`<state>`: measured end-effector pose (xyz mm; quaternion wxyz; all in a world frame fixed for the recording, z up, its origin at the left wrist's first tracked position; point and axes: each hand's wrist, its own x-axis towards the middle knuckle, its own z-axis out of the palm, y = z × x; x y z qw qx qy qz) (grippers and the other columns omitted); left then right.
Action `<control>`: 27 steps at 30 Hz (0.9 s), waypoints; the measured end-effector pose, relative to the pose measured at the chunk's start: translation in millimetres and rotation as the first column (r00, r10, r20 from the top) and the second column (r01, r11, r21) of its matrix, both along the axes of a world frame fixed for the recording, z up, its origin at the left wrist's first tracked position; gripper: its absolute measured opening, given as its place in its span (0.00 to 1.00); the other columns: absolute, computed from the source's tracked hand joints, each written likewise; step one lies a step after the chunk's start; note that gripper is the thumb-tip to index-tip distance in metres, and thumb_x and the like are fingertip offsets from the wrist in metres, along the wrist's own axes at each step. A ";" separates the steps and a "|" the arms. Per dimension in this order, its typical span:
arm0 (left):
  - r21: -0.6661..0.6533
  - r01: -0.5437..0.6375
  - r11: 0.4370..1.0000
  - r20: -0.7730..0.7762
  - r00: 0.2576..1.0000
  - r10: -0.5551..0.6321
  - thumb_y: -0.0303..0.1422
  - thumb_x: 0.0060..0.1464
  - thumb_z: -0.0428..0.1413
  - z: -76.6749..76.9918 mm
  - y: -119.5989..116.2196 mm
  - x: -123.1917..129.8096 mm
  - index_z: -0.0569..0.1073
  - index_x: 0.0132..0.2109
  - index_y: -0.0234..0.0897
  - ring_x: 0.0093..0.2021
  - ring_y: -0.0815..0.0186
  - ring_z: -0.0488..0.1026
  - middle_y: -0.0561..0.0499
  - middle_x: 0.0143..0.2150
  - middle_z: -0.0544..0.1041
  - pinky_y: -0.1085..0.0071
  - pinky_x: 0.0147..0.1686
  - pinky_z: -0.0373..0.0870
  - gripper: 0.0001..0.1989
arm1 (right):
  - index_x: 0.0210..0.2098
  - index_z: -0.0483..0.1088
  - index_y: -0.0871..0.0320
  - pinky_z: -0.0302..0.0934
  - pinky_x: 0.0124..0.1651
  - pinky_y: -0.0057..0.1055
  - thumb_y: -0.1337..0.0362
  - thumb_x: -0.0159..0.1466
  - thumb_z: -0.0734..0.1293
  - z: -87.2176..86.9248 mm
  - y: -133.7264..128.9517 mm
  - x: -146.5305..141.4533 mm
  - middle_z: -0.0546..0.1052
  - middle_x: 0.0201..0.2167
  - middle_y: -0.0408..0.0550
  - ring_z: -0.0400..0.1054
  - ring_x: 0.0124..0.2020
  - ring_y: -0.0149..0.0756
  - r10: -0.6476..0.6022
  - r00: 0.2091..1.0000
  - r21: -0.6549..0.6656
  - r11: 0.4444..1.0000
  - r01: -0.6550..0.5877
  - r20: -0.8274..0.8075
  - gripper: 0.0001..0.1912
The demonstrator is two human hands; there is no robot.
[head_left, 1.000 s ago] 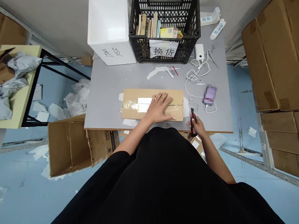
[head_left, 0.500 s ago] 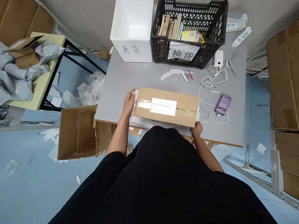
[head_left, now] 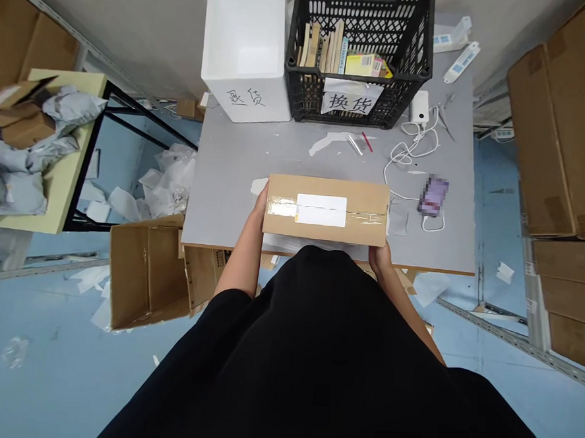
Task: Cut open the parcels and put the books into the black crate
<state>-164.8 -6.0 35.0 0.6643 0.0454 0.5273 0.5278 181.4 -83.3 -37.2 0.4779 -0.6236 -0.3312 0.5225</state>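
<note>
A long brown cardboard box (head_left: 282, 226), taped along its middle with a white label on top, is near the front edge of the grey table (head_left: 226, 175). My left hand (head_left: 260, 207) presses against the box's left end, its fingertips hidden behind it. At the front right corner, my right hand (head_left: 380, 257) grips the box from below, with most fingers out of sight under it. Some white sheets show beneath the box's front side.
A white bin (head_left: 246, 51) and a black crate (head_left: 356, 101) holding books line the table's back. At the right are a phone (head_left: 433, 196), white cables and tweezers. An opened carton (head_left: 143, 272) is on the floor at left; wrapped parcels (head_left: 21, 189) are on a side table.
My left hand has closed in on the box's left end, and my right hand has moved under its front right corner. The view has shifted slightly.
</note>
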 end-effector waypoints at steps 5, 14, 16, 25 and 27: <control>-0.040 0.076 0.996 0.030 0.997 -0.075 0.55 0.57 0.54 2.5 1.8 -0.2 0.72 0.35 0.38 0.40 0.53 0.81 0.47 0.31 0.78 0.59 0.42 0.80 0.23 | 0.43 0.75 0.52 0.70 0.50 0.41 0.47 0.58 0.62 10.7 29.9 -16.4 0.81 0.39 0.47 0.73 0.47 0.42 -0.202 0.965 0.000 0.979 0.205 -0.170 0.22; 0.189 -0.211 0.959 -0.058 0.973 0.225 0.56 0.61 0.48 19.2 -42.8 33.3 0.74 0.43 0.39 0.48 0.57 0.79 0.47 0.42 0.81 0.66 0.46 0.77 0.25 | 0.44 0.73 0.55 0.72 0.48 0.40 0.44 0.64 0.57 43.3 164.2 -19.9 0.78 0.42 0.45 0.72 0.50 0.41 -0.155 0.967 0.220 0.955 0.198 -0.201 0.25; 0.214 -0.287 0.934 -0.107 0.943 0.315 0.53 0.63 0.46 18.0 -56.7 42.8 0.74 0.43 0.41 0.50 0.60 0.77 0.50 0.44 0.80 0.69 0.46 0.75 0.22 | 0.44 0.72 0.56 0.71 0.48 0.40 0.42 0.65 0.56 47.8 192.0 -29.7 0.78 0.43 0.45 0.73 0.50 0.40 -0.112 0.966 0.233 0.958 0.168 -0.234 0.27; 0.038 -0.368 0.929 -0.268 0.892 0.364 0.46 0.66 0.42 5.8 -108.1 75.3 0.70 0.43 0.47 0.53 0.65 0.73 0.53 0.50 0.77 0.72 0.41 0.74 0.15 | 0.41 0.70 0.59 0.71 0.48 0.40 0.35 0.65 0.56 42.3 234.7 -91.2 0.78 0.43 0.47 0.73 0.51 0.41 0.117 0.935 0.124 0.989 -0.079 -0.334 0.32; 0.025 -0.346 0.938 -0.252 0.905 0.341 0.43 0.66 0.41 1.0 -115.5 82.3 0.71 0.46 0.48 0.54 0.65 0.72 0.53 0.52 0.76 0.72 0.41 0.74 0.15 | 0.41 0.70 0.59 0.71 0.49 0.39 0.35 0.65 0.57 38.6 229.6 -96.0 0.79 0.41 0.47 0.73 0.49 0.40 0.118 0.938 0.071 0.992 -0.100 -0.326 0.32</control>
